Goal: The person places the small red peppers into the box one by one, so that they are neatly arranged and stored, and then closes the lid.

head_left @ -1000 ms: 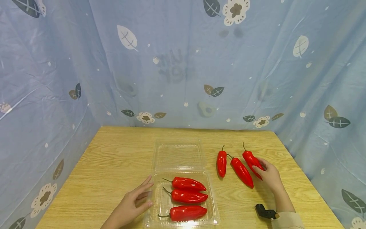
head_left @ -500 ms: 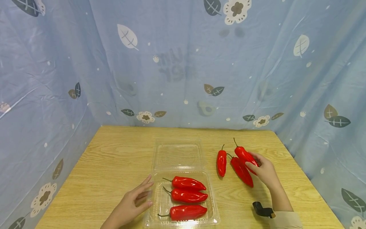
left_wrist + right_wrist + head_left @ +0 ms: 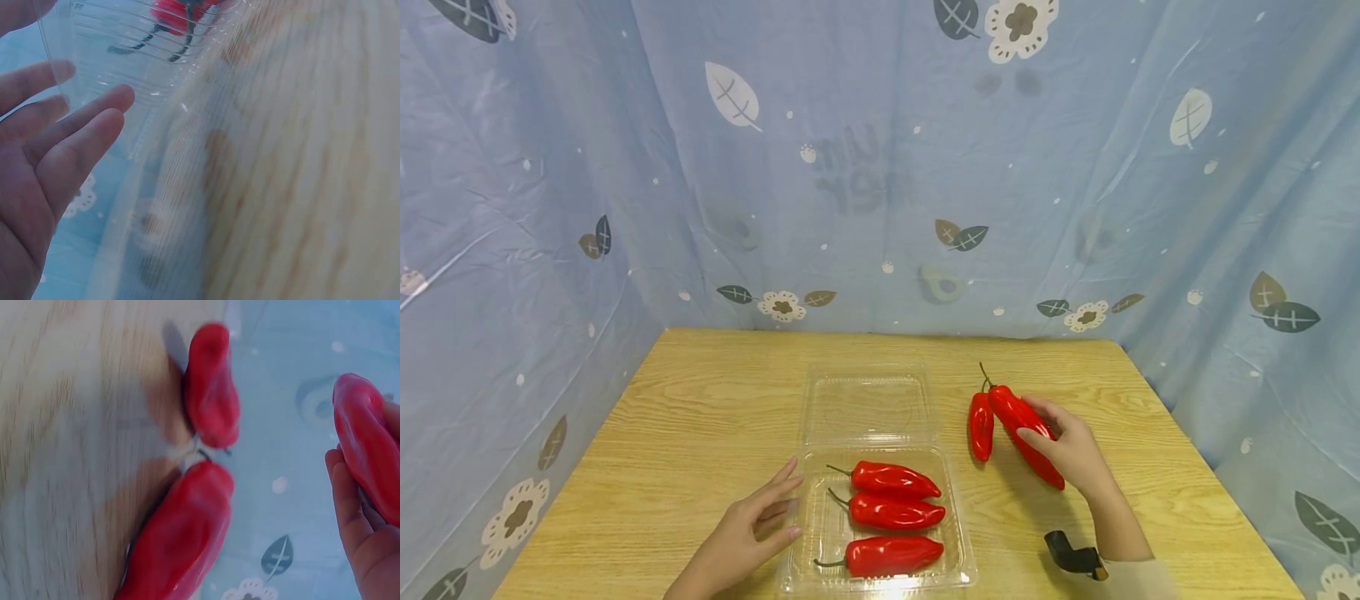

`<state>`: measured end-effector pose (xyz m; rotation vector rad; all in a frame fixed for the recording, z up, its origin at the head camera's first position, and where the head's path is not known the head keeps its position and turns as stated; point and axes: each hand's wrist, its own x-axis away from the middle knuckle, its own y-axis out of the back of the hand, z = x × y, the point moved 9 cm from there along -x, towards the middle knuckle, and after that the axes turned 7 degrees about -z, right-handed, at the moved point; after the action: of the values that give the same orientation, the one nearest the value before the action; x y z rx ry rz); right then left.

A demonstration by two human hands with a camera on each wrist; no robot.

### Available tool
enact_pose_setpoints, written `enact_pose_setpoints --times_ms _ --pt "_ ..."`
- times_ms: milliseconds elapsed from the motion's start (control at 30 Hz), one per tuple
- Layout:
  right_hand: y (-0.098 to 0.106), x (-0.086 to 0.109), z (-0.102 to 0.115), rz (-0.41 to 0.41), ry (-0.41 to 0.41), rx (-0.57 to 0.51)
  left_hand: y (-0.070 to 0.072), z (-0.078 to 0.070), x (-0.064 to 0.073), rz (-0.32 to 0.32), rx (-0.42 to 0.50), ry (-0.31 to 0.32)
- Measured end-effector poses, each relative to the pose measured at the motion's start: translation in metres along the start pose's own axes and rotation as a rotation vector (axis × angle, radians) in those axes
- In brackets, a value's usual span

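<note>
The right hand (image 3: pixel 1067 450) has its fingers clamped on a red pepper (image 3: pixel 1006 406), raised over the right of the worktop (image 3: pixel 715 392), where two loose peppers (image 3: pixel 981 427) lie. At left, the left hand (image 3: pixel 745 529), fingers apart, is by the left wall of an open clear container (image 3: pixel 959 525) holding three peppers (image 3: pixel 897 513).

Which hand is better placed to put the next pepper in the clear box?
Probably the right hand: it grips a red pepper, while the left hand, beside the clear box, holds nothing.
</note>
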<state>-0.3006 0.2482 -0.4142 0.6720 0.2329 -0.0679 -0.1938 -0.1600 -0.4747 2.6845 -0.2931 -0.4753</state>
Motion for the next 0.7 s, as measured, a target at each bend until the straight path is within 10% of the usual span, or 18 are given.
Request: enact_pose_setpoints --times_ms 700 --pt "-0.062 0.037 0.057 0.245 0.118 -0.204 0.000 -0.004 0.000 -0.001 -0.013 -0.040"
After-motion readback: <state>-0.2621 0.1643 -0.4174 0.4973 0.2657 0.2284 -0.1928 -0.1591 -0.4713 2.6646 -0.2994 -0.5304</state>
